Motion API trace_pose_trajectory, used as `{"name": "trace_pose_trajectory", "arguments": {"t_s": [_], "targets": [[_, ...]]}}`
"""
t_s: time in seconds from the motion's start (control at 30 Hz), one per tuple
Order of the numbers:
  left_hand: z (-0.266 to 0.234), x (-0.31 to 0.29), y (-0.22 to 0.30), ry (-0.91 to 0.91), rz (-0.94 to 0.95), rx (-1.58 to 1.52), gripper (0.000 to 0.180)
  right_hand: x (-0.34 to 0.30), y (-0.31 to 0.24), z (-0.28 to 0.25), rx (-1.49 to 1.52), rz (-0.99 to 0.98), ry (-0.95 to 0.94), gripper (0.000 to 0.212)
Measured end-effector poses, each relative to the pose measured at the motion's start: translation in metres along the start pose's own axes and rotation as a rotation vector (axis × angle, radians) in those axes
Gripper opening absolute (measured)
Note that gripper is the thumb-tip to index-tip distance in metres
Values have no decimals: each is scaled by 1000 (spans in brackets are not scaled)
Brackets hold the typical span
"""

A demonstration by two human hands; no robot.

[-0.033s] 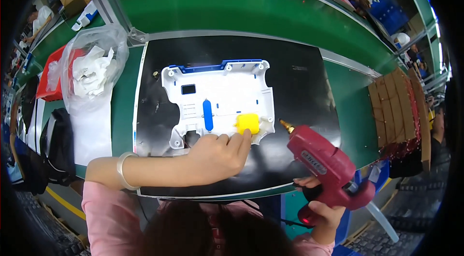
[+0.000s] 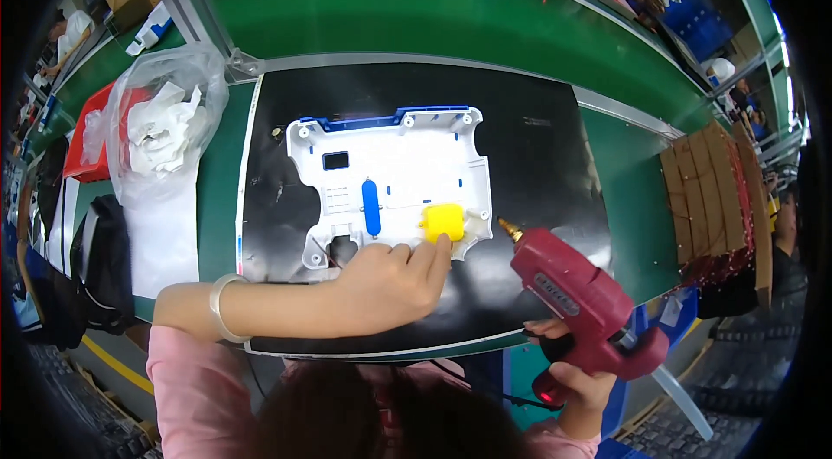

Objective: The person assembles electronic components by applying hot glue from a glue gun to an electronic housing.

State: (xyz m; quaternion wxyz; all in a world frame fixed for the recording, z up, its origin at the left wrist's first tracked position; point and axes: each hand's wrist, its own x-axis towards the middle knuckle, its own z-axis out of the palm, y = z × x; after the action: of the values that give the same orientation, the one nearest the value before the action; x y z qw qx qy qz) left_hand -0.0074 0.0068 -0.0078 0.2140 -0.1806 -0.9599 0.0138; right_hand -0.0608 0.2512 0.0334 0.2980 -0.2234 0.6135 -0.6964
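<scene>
A white plastic housing (image 2: 399,169) with a blue edge lies hollow side up on the black mat, a blue strip (image 2: 372,208) in its middle. In its near right corner sits a yellow block (image 2: 445,222). The index fingertip of my left hand (image 2: 394,286) rests on that block's near edge; the other fingers are curled in, and their undersides are hidden. My right hand (image 2: 581,379) grips a dark red hot glue gun (image 2: 576,286) by its handle. The nozzle points toward the housing's right side, just apart from it. A pale glue stick (image 2: 685,403) sticks out behind the gun.
On the left, a clear plastic bag of white crumpled paper (image 2: 165,134) leans by a red bin (image 2: 87,143), above a black pouch (image 2: 104,264). Stacked cardboard (image 2: 706,199) stands at the right. Beyond the mat (image 2: 537,151) runs a green conveyor belt (image 2: 416,13).
The glue gun in my right hand has shifted very slightly to the left. My left hand keeps its finger on the yellow block.
</scene>
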Motion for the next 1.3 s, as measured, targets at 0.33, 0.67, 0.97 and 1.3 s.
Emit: {"name": "trace_pose_trajectory", "arguments": {"t_s": [0.33, 0.67, 0.97, 1.3], "targets": [[5, -4, 8, 82, 194, 10, 24, 6, 11, -11, -245, 50, 22, 38], [15, -8, 18, 75, 234, 354, 29, 15, -7, -10, -678, 87, -73, 48], [22, -13, 27, 93, 198, 506, 21, 15, -3, 14, -426, 161, 322, 55], [25, -16, 30, 91, 194, 541, 21, 15, -4, 23, -372, 255, 407, 63]]}}
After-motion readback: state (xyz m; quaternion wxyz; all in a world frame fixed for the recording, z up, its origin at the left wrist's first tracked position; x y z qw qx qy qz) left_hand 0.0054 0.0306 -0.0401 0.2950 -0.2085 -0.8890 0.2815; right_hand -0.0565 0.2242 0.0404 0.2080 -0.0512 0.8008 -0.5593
